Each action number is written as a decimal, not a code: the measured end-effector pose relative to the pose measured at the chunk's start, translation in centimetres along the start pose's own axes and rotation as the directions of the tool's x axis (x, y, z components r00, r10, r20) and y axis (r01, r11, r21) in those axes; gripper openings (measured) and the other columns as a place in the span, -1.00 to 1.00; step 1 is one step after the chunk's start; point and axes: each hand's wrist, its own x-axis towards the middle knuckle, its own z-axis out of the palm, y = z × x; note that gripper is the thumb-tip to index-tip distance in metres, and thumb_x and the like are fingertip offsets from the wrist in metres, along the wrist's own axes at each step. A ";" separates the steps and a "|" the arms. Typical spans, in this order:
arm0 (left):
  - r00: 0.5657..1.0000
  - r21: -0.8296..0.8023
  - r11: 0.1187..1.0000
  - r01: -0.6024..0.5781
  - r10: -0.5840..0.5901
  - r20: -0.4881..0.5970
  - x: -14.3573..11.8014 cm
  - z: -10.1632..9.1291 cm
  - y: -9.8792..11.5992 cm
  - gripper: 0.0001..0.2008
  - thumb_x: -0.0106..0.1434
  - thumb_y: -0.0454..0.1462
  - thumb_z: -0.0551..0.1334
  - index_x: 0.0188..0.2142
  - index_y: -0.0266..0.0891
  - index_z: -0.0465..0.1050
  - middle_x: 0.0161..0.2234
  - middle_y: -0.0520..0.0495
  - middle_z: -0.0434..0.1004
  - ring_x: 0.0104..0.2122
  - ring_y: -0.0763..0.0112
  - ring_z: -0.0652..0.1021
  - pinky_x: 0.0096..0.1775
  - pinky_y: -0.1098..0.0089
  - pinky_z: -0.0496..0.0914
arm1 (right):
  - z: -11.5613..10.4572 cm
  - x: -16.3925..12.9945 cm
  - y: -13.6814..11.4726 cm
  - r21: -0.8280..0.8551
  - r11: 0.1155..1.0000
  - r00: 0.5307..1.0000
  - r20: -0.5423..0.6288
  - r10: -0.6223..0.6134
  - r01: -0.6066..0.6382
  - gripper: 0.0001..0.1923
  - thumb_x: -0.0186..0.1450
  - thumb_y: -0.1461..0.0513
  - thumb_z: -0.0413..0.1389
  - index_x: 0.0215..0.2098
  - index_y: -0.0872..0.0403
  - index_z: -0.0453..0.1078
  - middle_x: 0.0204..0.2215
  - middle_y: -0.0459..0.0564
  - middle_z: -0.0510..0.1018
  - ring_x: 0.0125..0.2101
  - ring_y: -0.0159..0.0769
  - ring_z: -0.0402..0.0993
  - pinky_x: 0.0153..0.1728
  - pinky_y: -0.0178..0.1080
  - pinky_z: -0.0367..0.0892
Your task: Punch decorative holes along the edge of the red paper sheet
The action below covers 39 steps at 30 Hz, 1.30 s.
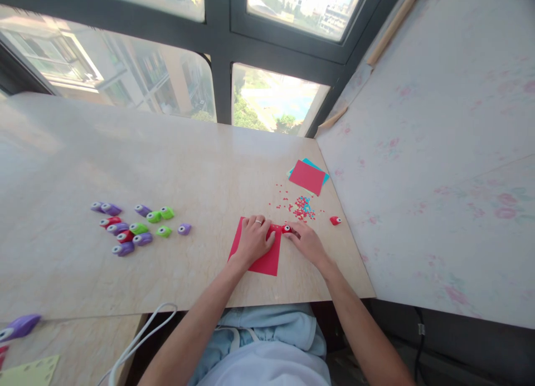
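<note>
A sheet of red paper (pixel 266 264) lies on the table in front of me. My left hand (pixel 254 238) rests flat on it, fingers stretched out, with a ring on one finger. At the sheet's upper right edge, my right hand (pixel 308 242) grips a small red paper punch (pixel 286 229) between thumb and fingers. Small holes run along the top edge of the paper near the punch. Whether the paper sits inside the punch slot is too small to tell. Just beyond my right hand lies a heap of red and blue paper cutouts (pixel 304 208).
Another red punch (pixel 335 221) lies near the wall. Red and blue sheets (pixel 307 177) are stacked farther back. Several purple, green and red punches (pixel 134 228) stand at the left. A white cable (pixel 144 333) crosses the front edge; a papered wall (pixel 438 168) bounds the right.
</note>
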 end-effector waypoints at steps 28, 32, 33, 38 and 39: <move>0.999 0.021 0.999 0.028 -0.028 -0.015 -0.2 0.3 -0.1 -0.79 0.34 -0.15 0.07 -0.22 -0.18 0.41 -0.14 -0.13 0.43 -0.09 0.23 0.36 -0.06 0.19 0.20 | 2.0 -0.7 1.2 0.156 0.988 0.986 -0.163 0.030 -0.004 -0.67 0.35 0.08 0.12 -0.02 0.08 0.48 -0.28 0.04 0.53 -0.32 -0.21 0.43 -0.21 -0.17 0.37; 1.000 0.056 0.998 -0.027 0.027 -0.007 -0.3 0.3 0.1 -0.78 0.34 -0.16 0.07 -0.17 -0.20 0.39 -0.10 -0.15 0.41 -0.06 0.20 0.36 -0.03 0.18 0.21 | 2.1 -0.7 1.3 0.152 0.988 0.986 -0.163 0.022 0.003 -0.66 0.35 0.07 0.12 -0.02 0.08 0.48 -0.29 0.03 0.52 -0.33 -0.22 0.42 -0.23 -0.18 0.36; 0.999 0.056 0.998 -0.035 0.036 -0.006 -0.3 0.3 0.1 -0.77 0.34 -0.16 0.07 -0.14 -0.20 0.38 -0.07 -0.16 0.41 -0.04 0.19 0.35 -0.02 0.17 0.22 | 2.1 -0.7 1.3 0.150 0.989 0.986 -0.165 0.021 0.005 -0.66 0.35 0.07 0.12 -0.02 0.09 0.48 -0.29 0.03 0.52 -0.33 -0.22 0.42 -0.23 -0.18 0.36; 0.998 0.082 0.995 -0.062 0.062 0.002 -0.4 0.4 0.3 -0.74 0.34 -0.18 0.05 -0.05 -0.19 0.35 -0.01 -0.17 0.39 0.00 0.17 0.35 0.00 0.15 0.22 | 2.1 -0.8 1.2 0.153 0.988 0.986 -0.168 0.021 0.005 -0.67 0.35 0.07 0.12 -0.02 0.09 0.47 -0.27 0.04 0.52 -0.32 -0.21 0.42 -0.21 -0.17 0.36; 0.998 0.093 0.993 -0.070 0.070 0.007 -0.4 0.4 0.3 -0.74 0.33 -0.19 0.05 -0.05 -0.19 0.35 -0.01 -0.17 0.39 0.00 0.17 0.35 0.00 0.15 0.21 | 2.1 -0.8 1.1 0.154 0.988 0.985 -0.169 0.025 0.001 -0.67 0.35 0.08 0.12 -0.03 0.09 0.47 -0.26 0.04 0.53 -0.32 -0.21 0.42 -0.20 -0.17 0.36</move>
